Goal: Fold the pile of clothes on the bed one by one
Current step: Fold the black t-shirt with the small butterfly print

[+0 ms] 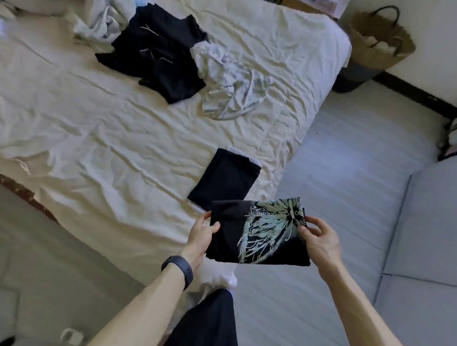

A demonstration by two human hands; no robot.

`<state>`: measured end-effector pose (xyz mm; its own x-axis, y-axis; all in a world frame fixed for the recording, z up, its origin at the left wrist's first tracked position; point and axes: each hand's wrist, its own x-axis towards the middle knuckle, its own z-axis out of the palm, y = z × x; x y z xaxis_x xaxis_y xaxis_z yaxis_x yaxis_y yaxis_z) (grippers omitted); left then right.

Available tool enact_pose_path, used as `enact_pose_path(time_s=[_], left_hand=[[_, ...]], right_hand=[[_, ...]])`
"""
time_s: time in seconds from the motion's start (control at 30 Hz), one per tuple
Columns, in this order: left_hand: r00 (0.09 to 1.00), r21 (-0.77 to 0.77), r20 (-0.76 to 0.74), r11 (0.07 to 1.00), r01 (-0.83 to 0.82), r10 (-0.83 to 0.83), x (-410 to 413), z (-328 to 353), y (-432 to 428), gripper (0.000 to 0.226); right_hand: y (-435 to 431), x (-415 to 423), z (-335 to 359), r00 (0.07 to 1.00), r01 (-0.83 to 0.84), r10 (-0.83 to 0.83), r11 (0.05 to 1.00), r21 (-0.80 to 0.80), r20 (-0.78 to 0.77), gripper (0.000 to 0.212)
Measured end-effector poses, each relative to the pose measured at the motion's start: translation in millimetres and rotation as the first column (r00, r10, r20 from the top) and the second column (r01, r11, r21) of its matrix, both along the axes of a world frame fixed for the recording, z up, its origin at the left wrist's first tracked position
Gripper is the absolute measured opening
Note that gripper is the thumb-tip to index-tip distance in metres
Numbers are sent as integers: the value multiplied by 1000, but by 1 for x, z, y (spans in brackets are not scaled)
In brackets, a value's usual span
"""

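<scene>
A cream-sheeted bed carries dark clothes and a pale crumpled garment at upper centre, and a folded dark garment at lower centre.

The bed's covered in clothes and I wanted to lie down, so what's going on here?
A person is folding laundry. The left hand and right hand grip a folded black printed T-shirt above the corner of the bed. One folded dark garment lies on the sheet beside it. Farther up, dark clothes and crumpled pale clothes lie in a heap.

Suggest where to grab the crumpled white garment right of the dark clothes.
Crumpled white garment: probably pinch the raised bunch at its far left end from above; folds there stand up off the bed sheet, whereas the near hem lies flat.
</scene>
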<state>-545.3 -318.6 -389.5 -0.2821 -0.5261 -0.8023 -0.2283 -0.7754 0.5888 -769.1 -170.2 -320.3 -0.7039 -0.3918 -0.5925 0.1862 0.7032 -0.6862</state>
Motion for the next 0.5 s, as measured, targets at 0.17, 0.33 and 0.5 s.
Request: enact_pose_path(time_s=[0.17,0.33,0.5], left_hand=[[976,25,79,978,-208,205,-17,-22,-13,32],[893,-23,107,899,-438,438,-41,-55,-26,32],[771,-98,151,786,-611,619,-67,-82,-42,37]], right_hand=[[-73,-46,-25,979,-204,204,976,71,13,19],[-162,-84,-67,906,-423,422,903,80,29,20],[-251,-102,-116,779,-626,627,777,63,10,20]])
